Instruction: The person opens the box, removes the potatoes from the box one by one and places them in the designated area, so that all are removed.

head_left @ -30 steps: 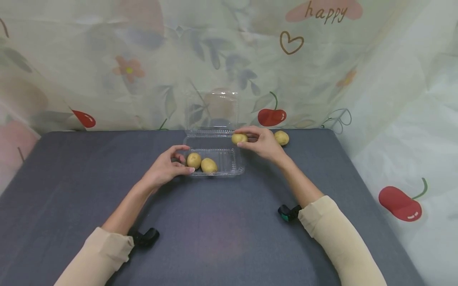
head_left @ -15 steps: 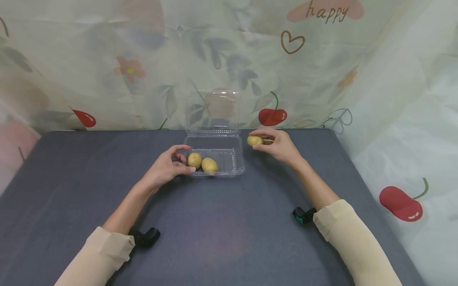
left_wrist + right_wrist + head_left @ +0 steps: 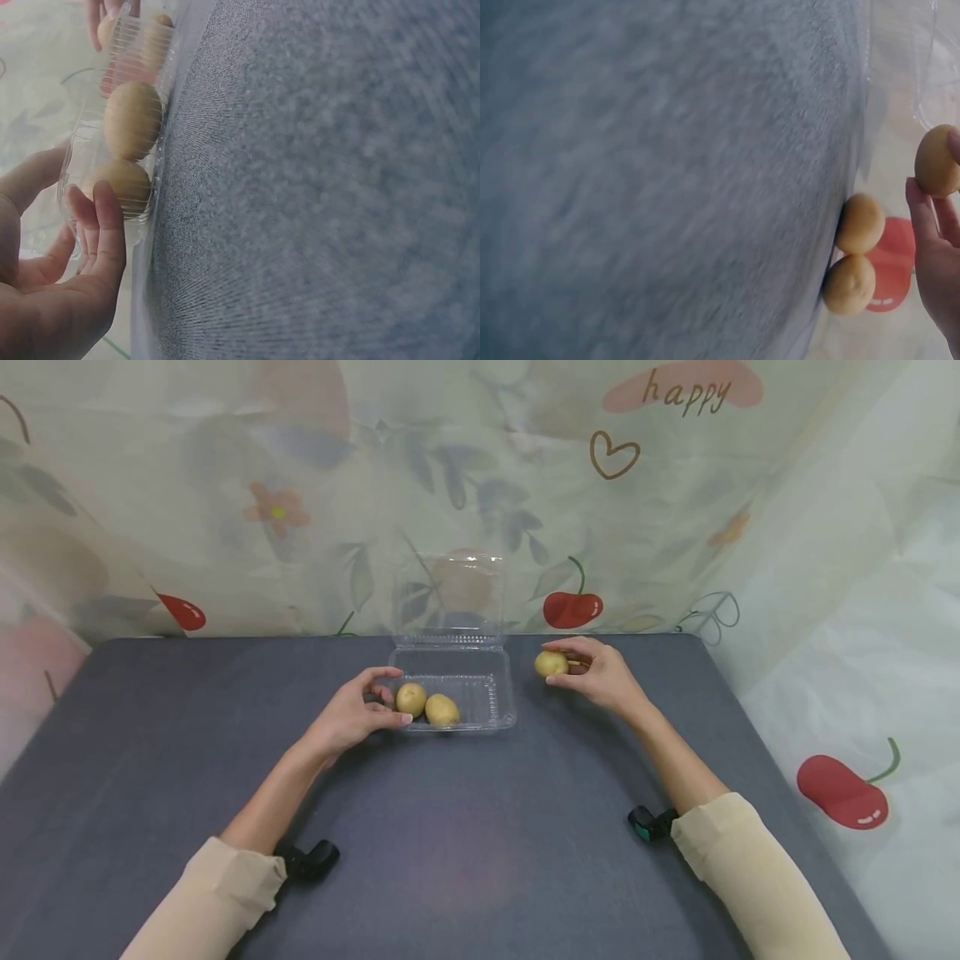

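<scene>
A clear plastic clamshell container (image 3: 480, 689) stands near the back of the table with its lid (image 3: 448, 597) raised. Two potatoes lie in its left part, a rounder potato (image 3: 411, 700) and an oval potato (image 3: 442, 711). My left hand (image 3: 351, 714) grips the container's left end, fingers and thumb on either side, as the left wrist view also shows. To the right of the container, my right hand (image 3: 600, 675) pinches another potato (image 3: 551, 664) between thumb and fingers, above the table. In the right wrist view, that held potato (image 3: 936, 161) is partly cut off by the frame.
Two more potatoes, one upper (image 3: 860, 224) and one lower (image 3: 850, 285), rest on the table in the right wrist view; my right hand hides them in the head view. A printed curtain (image 3: 300, 468) hangs behind the grey table (image 3: 450, 843).
My right hand has moved right with its potato, from the container's right edge to beside it. A potato seen earlier behind that hand is now hidden. My left hand keeps its grip.
</scene>
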The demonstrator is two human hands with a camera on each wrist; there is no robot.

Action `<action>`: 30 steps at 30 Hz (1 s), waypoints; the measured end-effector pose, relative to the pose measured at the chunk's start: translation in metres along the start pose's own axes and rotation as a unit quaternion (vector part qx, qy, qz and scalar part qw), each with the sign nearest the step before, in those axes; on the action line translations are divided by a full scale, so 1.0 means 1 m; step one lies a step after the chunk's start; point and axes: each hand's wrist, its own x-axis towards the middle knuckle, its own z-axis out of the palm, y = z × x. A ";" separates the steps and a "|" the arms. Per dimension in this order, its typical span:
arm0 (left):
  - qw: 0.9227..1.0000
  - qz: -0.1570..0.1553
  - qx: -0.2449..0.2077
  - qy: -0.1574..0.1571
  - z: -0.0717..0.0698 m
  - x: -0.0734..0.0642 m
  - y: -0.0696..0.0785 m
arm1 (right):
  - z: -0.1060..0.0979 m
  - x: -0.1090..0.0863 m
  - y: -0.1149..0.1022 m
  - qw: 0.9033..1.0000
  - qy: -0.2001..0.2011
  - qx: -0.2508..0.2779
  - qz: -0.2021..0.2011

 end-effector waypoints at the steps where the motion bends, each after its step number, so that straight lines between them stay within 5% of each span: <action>1: 1.000 -0.001 -0.001 0.000 0.000 0.000 0.000 | -0.001 -0.001 0.002 1.000 0.000 0.000 0.005; 12: 1.000 -0.008 0.005 -0.003 0.001 0.000 0.002 | -0.010 -0.008 0.047 0.999 0.009 0.035 0.013; 30: 1.000 -0.009 -0.007 -0.002 0.002 0.000 0.001 | -0.019 -0.015 0.054 0.998 0.029 -0.053 0.034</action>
